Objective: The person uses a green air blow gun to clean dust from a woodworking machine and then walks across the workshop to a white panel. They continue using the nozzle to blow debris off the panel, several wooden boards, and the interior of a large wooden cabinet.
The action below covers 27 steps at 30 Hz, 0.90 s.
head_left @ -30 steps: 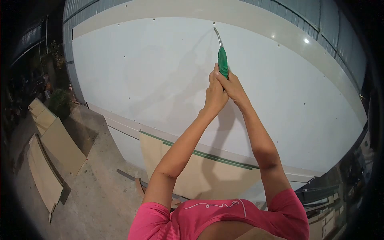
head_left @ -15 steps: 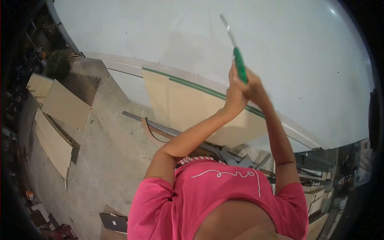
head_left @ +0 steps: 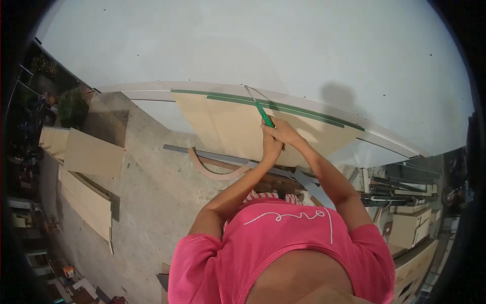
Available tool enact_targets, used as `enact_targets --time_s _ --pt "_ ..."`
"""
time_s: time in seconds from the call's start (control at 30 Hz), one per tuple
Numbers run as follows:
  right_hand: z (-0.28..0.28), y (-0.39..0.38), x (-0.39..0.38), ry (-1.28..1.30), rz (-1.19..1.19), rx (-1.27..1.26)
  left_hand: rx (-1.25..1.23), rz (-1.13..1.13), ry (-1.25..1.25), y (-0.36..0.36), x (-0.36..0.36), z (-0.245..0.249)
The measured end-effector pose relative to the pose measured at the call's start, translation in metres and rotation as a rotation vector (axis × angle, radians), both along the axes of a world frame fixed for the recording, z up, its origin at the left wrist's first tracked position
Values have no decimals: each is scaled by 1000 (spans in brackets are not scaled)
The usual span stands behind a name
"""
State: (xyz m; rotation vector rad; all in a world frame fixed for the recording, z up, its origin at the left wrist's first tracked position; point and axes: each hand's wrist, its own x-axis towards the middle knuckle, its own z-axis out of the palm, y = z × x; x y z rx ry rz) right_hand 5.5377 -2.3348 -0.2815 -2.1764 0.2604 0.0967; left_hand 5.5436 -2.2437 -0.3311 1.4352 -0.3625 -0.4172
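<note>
The tool's handle (head_left: pixel 263 112) is bright green and its shaft (head_left: pixel 250 93) silvery, against a white board (head_left: pixel 243 45), green strips (head_left: pixel 304 115) and a beige panel (head_left: pixel 223 131) — with a hot-pink ribbed shirt (head_left: pixel 283 235) bearing white lettering (head_left: pixel 291 217), red-and-white striped cloth (head_left: pixel 273 195) and grey concrete floor (head_left: pixel 152 192).

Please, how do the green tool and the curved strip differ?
The green tool is held by the left hand and right hand; the curved strip lies unheld. The tool has a green handle and thin metal rod; the strip looks brown. The tool is nearly straight; the strip forms an arc. Both are narrow.
</note>
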Motion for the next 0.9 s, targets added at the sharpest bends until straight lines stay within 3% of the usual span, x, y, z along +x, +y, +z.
enact_targets --time_s 0.3,0.37,0.43,0.53,0.6,0.7,0.77,0.83,0.9 --pt "-4 4 -10 64 -115 106 46 -56 3 3 -1 4" --pt "-12 4 -28 62 -166 146 115 -203 8 8 -9 0" --pt "-30 8 -57 -261 -315 125 186 -333 7 9 -20 -15" --pt "-49 5 -94 -228 -456 213 257 -392 -200 4 -43 -43" --pt "-40 8 -110 -243 -543 280 171 -434 -479 3 -54 -43" --pt "-52 0 -119 -220 -689 335 112 -606 -536 -14 -46 -58" --pt "-49 -9 -121 -179 -707 348 147 -670 -254 -23 -45 -59" --pt "-55 -13 -123 -214 -754 294 242 -915 -6 -28 -56 20" --pt "-56 -17 -140 -227 -795 289 36 -921 -105 -37 -52 -35"
